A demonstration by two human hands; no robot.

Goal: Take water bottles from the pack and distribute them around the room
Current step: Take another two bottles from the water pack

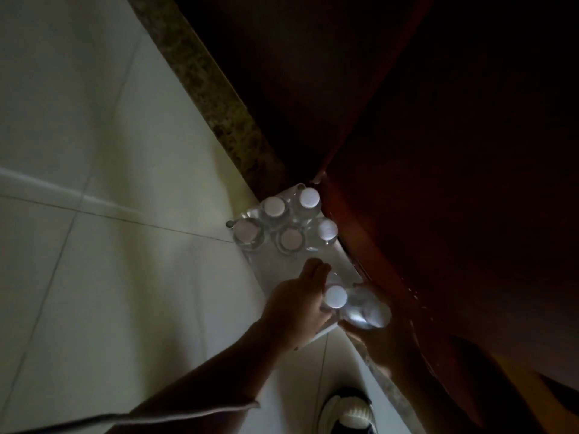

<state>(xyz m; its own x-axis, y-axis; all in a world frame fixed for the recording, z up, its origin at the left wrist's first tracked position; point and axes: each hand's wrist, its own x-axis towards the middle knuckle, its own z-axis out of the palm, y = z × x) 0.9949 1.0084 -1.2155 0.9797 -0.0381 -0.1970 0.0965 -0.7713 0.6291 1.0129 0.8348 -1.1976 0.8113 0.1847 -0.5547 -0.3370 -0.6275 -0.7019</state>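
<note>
Over in the left of the frame there's just pale tiled floor (94,151) running off, with a speckled stone skirting (213,98) cutting diagonally toward the centre. In the middle, the shrink-wrapped water bottle pack (282,233) is sitting on the tiles against a dark wooden cabinet (438,151), five white caps showing. Lower centre, the left hand (300,302) is reaching in, fingers lying fairly straight against the near bottle (336,297), touching rather than wrapping it. Just right of that, the right hand (376,336) is sitting in deep shadow around crumpled plastic wrap (366,311); whether it's gripping, I can't tell. A shoe (351,411) is showing at the bottom edge. The risk here: torn wrap is snagging that bottle, and in this dim light a loose hold could topple it.
</note>
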